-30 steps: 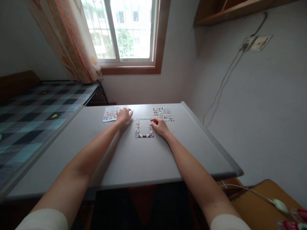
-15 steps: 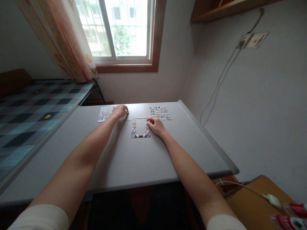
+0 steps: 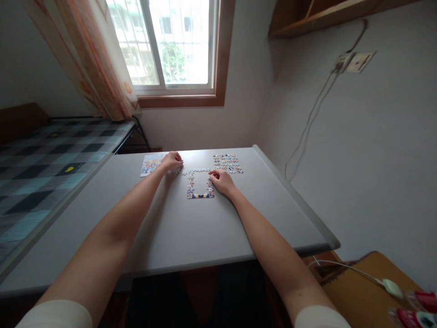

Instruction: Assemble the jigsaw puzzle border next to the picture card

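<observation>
A jigsaw border, joined into a hollow rectangle, lies flat on the table. My left hand is closed in a pinch beyond its far left corner, with a small puzzle piece at the fingertips. Just below those fingers are a few loose pieces. Resting on the table, my right hand touches the border's upper right side; its fingers are loosely curled, thumb and forefinger apart, and I see nothing held. Partly behind my left wrist lies a picture sheet with a colourful print.
Rows of loose puzzle pieces lie at the back right of the grey-white table. A bed stands on the left. At the lower right, a wooden stool carries a white cable and red-labelled packaging.
My left hand has turned slightly and its fingertips have dropped a little toward the table. My right hand stays at the border's right side. The whole view has shifted slightly.
</observation>
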A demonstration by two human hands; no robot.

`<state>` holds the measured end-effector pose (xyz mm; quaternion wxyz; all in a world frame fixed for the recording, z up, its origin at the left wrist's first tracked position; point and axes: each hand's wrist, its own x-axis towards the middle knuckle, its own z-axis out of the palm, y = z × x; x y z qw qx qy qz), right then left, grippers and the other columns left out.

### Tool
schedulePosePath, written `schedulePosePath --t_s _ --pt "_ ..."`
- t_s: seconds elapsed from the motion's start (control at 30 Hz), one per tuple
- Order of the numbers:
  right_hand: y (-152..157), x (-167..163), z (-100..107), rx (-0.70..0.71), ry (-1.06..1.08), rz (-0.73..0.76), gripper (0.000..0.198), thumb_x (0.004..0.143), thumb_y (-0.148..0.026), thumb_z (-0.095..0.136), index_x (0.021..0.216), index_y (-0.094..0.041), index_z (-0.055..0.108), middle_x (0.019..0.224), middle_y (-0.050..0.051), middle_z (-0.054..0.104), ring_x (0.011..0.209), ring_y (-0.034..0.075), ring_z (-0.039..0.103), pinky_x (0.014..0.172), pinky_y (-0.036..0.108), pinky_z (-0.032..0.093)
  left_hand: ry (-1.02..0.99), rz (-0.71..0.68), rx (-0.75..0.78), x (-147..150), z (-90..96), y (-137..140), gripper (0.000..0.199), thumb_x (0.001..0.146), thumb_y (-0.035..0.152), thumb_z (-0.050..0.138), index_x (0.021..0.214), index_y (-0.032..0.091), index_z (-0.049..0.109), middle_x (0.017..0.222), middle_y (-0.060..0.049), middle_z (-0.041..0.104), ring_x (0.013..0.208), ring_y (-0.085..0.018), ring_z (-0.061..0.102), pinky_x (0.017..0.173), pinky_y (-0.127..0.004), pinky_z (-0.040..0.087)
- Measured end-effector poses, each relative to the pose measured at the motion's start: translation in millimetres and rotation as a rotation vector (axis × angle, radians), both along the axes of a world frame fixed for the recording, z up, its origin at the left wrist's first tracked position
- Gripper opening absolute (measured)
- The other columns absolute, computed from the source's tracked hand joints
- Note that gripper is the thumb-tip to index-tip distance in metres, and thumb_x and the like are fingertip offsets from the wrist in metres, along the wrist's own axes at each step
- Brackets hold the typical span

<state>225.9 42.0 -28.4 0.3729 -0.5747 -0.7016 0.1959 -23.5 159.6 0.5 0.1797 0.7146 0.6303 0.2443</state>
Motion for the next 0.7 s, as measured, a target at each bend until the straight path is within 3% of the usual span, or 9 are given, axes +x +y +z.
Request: schedulePosePath --t_s 0.1,0.27,0.47,0.7 --pt "4 1 -2 0.030 0.098 -0.004 0.018 0.080 -0.024 0.055 0.087 -0.017 0.070 0.079 0.004 0.069 0.071 0.015 0.060 0.071 0.026 0.046 -0.205 -0.078 0.038 7 3.5 -7 0.016 0.061 0.021 0.071 0.075 0.013 0.066 0.072 -0.005 0.068 0.064 -0.016 0.064 0.059 -0.025 0.047" --pt "8 2 -5 0.085 0.240 -0.030 0.020 0.082 -0.027 0.053 0.086 -0.016 0.069 0.081 0.006 0.070 0.071 0.016 0.062 0.071 0.029 0.048 -0.493 -0.388 -0.028 33 8.8 -32 0.024 0.067 0.026 0.069 0.085 0.010 0.068 0.071 -0.008 0.069 0.067 -0.018 0.068 0.065 -0.029 0.052" --pt "9 3 -5 0.138 0.305 0.029 0.017 0.080 -0.022 0.055 0.085 -0.019 0.071 0.089 0.005 0.071 0.077 0.016 0.063 0.072 0.028 0.050 -0.457 -0.546 -0.131 59 4.9 -64 0.023 0.067 0.023 0.069 0.086 0.009 0.068 0.074 -0.009 0.070 0.065 -0.017 0.067 0.061 -0.030 0.053" --pt "6 2 -2 0.133 0.325 0.086 0.015 0.078 -0.023 0.059 0.083 -0.018 0.072 0.085 0.005 0.072 0.077 0.016 0.064 0.071 0.028 0.050 -0.462 -0.541 -0.031 73 3.5 -77 0.018 0.070 0.023 0.069 0.083 0.010 0.068 0.070 -0.007 0.070 0.067 -0.017 0.067 0.062 -0.029 0.054"
